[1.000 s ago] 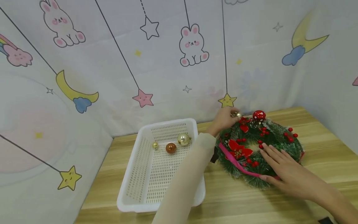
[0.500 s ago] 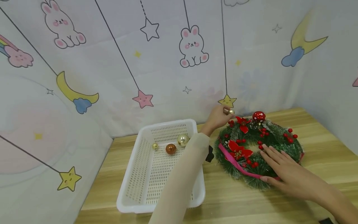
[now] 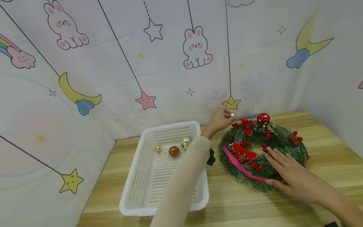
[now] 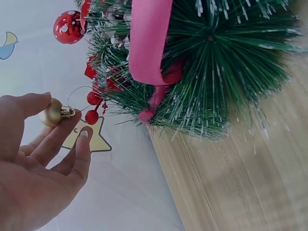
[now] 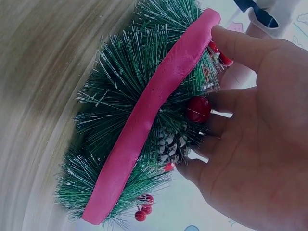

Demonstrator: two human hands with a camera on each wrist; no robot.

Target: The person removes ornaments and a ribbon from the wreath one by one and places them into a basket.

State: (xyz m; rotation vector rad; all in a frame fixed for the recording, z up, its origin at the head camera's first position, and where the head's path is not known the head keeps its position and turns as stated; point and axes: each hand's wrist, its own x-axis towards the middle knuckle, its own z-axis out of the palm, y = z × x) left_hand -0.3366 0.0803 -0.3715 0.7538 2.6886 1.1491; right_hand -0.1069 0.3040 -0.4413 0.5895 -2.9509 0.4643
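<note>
- The left hand (image 3: 219, 120) is raised just beyond the far left edge of the wreath (image 3: 262, 151), with a small gold bauble (image 3: 232, 115) pinched between thumb and fingertips
- In the left wrist view the gold bauble (image 4: 52, 112) sits at the fingertips (image 4: 33, 103), its cap and thin wire loop pointing toward the greenery; it looks clear of the branches, with a gap between it and the red berries (image 4: 92, 108)
- The right hand (image 3: 287, 171) lies flat on the near right part of the wreath, fingers straight and spread, pressing it onto the wooden table (image 3: 326, 157); it grips nothing
- From the right wrist, the fingers (image 5: 240, 48) rest against the pink ribbon (image 5: 149, 115) and the needles, beside a red berry (image 5: 198, 109) and a pine cone (image 5: 171, 144)
- The white perforated basket (image 3: 133, 186) stands to the left of the wreath, and the left forearm in its pale sleeve (image 3: 184, 179) crosses over its right side
- Three baubles lie in the basket's far end: a tiny gold one (image 3: 158, 148), a copper one (image 3: 174, 151) and a larger pale gold one (image 3: 186, 141)
- Judging by this, the work is partly done: three baubles are in the basket and one is in hand, not yet there
- The wreath keeps its red mushroom (image 3: 263, 118), poinsettias (image 3: 242, 153), berries and ribbon; no further bauble is visible on it, though some could be hidden
</note>
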